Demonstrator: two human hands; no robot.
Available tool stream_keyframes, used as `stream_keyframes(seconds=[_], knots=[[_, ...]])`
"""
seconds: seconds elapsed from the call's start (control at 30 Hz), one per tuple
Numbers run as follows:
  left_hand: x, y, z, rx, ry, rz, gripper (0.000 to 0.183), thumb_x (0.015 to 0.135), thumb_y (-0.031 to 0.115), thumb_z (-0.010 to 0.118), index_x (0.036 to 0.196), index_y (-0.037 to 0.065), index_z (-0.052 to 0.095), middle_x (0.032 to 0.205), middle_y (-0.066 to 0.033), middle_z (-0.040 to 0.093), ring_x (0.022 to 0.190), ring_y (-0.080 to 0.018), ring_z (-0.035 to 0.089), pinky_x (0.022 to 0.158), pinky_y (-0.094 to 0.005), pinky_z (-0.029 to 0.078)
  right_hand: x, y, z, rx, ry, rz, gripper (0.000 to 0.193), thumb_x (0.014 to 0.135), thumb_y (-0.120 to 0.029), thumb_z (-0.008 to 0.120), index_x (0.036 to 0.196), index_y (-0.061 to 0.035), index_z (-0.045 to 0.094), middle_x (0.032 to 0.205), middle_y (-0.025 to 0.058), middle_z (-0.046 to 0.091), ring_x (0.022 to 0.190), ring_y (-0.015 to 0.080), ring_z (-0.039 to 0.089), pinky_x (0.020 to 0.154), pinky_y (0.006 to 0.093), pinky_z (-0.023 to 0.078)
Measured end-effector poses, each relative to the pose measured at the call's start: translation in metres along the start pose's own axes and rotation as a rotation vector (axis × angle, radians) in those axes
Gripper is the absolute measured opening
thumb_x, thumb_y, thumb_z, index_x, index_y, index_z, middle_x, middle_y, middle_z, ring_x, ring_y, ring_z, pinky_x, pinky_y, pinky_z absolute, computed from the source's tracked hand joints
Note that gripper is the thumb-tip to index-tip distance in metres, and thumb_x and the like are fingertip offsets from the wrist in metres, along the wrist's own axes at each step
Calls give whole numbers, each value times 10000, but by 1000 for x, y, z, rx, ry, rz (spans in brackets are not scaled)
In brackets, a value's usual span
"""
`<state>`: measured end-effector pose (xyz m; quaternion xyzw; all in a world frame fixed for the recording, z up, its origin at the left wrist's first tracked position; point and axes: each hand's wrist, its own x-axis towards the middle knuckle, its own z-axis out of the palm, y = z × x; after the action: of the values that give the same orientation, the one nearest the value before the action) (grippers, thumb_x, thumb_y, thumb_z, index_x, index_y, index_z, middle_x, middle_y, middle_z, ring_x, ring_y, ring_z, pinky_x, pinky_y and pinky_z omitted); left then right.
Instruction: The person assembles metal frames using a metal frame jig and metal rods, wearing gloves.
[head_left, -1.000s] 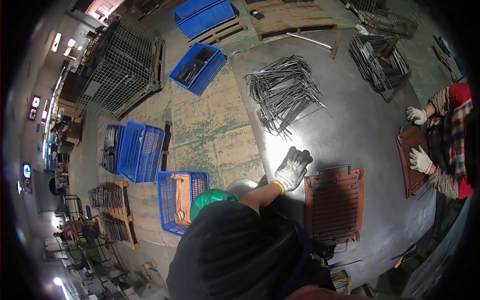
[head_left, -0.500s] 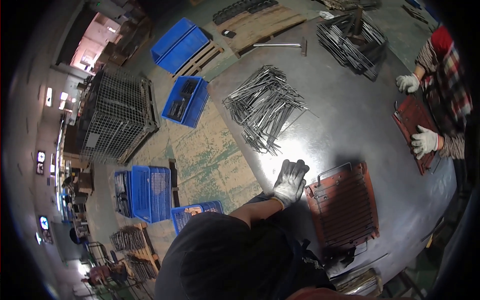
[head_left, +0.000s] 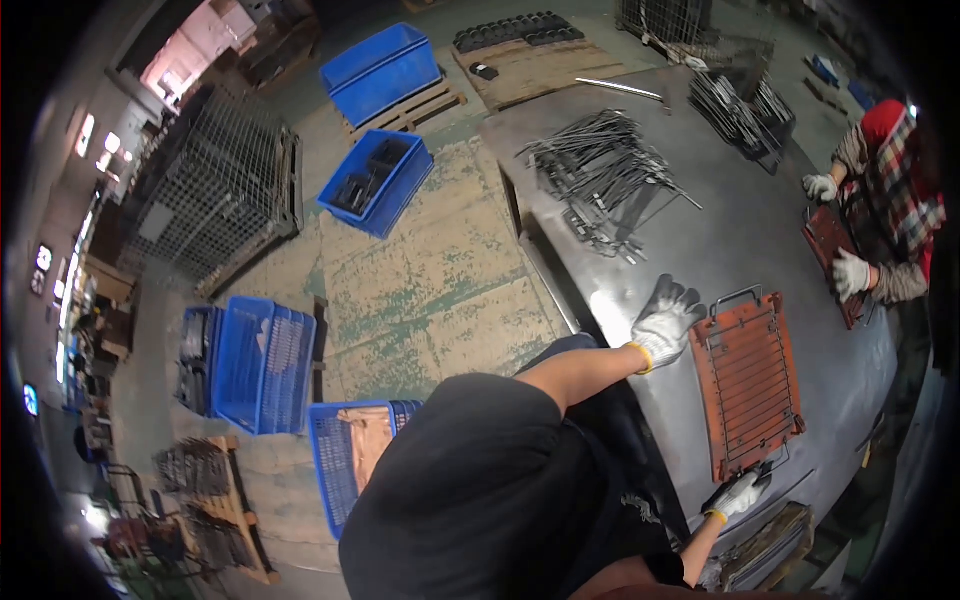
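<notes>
A rust-orange wire grill rack point(head_left: 750, 385) lies flat on the grey sheet-metal desk point(head_left: 720, 240), right of centre in the frame. It is a rectangular frame filled with thin parallel rods, with a bent wire handle at its upper end and another at its lower end. The left hand point(head_left: 667, 320), in a white knit work glove, rests palm down on the bare desk just beside the rack's upper left corner, its fingers spread apart and gripping nothing. The right hand point(head_left: 738, 495), also in a white glove, sits at the rack's lower end by the wire handle there; it is small near the frame's bottom edge and whether its fingers are closed on the wire cannot be told.

Further up the desk, in the upper middle of the frame, lies a loose heap of thin grey metal rods point(head_left: 600, 175), many bent into long loops and crossing each other. A second, darker bundle of wire pieces point(head_left: 745, 105) sits near the desk's far end at upper right. At the right edge another person in a red plaid shirt point(head_left: 900, 190) has both gloved hands on a second reddish rack point(head_left: 835, 260).

On the worn, patchy concrete floor point(head_left: 430, 280) to the left stand blue plastic crates point(head_left: 375, 180), some on wooden pallets, and a wire mesh cage point(head_left: 215, 190) at upper left. A blue latticed crate point(head_left: 345, 455) by the person's dark-shirted back holds another rust-coloured rack.
</notes>
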<state>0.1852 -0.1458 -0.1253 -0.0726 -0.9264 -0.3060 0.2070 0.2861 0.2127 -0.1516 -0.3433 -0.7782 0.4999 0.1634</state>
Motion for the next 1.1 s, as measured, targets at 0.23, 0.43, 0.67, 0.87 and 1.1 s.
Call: stream_keyframes(seconds=[0.23, 0.43, 0.67, 0.87, 1.1], knots=[[-151, -63, 0, 196, 233, 200, 171, 767, 146, 506, 859, 85, 637, 921, -80, 575, 942, -275, 526, 992, -402, 356, -78, 107, -40, 13, -154, -231, 266, 941, -184, 471, 1123, -15, 567, 948, 66, 610, 729, 178, 554, 646, 322, 466], [-173, -35, -33, 33, 120, 208, 177, 742, 159, 524, 843, 73, 642, 907, -79, 556, 965, -272, 512, 979, -362, 374, -98, 118, -68, -365, 183, -168, 390, 935, -269, 538, 1187, 27, 571, 987, 137, 666, 737, 241, 604, 661, 392, 494], [-160, -56, -37, 16, 47, 182, 245, 702, 139, 552, 922, 81, 643, 991, -70, 549, 1042, -293, 469, 970, -357, 393, -97, 110, -37, -340, 280, -245, 405, 928, -253, 551, 1196, 51, 560, 1001, 166, 653, 779, 209, 591, 753, 327, 507], [-118, -50, -6, -68, 163, 382, 211, 707, 129, 550, 900, 84, 624, 967, -103, 544, 960, -313, 492, 916, -420, 417, -64, 119, -39, -194, 337, -255, 326, 906, -284, 571, 1042, 5, 637, 811, 89, 677, 643, 179, 564, 586, 358, 475], [-72, -43, -8, -51, 38, 387, 236, 662, 93, 560, 895, 77, 590, 940, -94, 539, 897, -273, 516, 919, -417, 386, 12, 115, -10, -527, 397, -461, 362, 899, -294, 459, 1134, -61, 606, 802, 228, 653, 685, 407, 621, 627, 483, 491]])
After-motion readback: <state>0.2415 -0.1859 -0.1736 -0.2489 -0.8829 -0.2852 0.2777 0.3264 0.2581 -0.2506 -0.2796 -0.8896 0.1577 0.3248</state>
